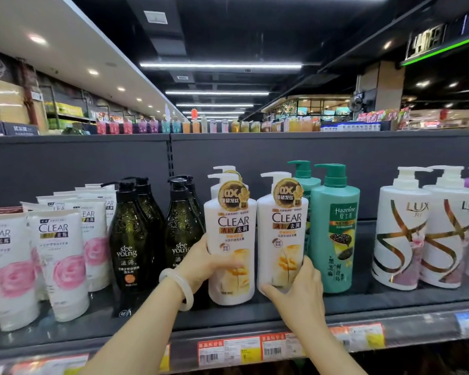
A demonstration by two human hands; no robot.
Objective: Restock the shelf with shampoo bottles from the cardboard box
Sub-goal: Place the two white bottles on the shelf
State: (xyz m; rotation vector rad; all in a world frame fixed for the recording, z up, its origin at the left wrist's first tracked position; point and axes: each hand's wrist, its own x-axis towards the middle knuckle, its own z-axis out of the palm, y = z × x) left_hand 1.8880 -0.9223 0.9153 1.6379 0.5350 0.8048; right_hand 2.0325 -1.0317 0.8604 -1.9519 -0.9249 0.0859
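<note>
**Two white shampoo bottles being set on the shelf**

The person has both hands up at the shelf, each on a white pump bottle with a yellow flower label. The left hand wraps around the lower side of the left white bottle, fingers curled across its front. The right hand cups the base of the right white bottle, thumb under its lower left corner and fingers curled round its right side. Both bottles stand upright, just beside each other, and the left one appears to rest on the shelf deck; whether the right one has fully touched down is hard to tell, since the hand hides its base.

As for progress, this row looks partly filled. Behind the left bottle at least one more white bottle of the same kind shows its pump top, so some stock is already in place. Behind the right bottle nothing of that kind is visible. The cardboard box is out of view, so how many bottles remain cannot be judged.

The shelf holds other goods too: white tubes with pink roses on the left, dark bottles next to them, green bottles touching or nearly touching the right white bottle, and white bottles with gold swirls farther right, well apart. Price tags run along the front edge.
</note>
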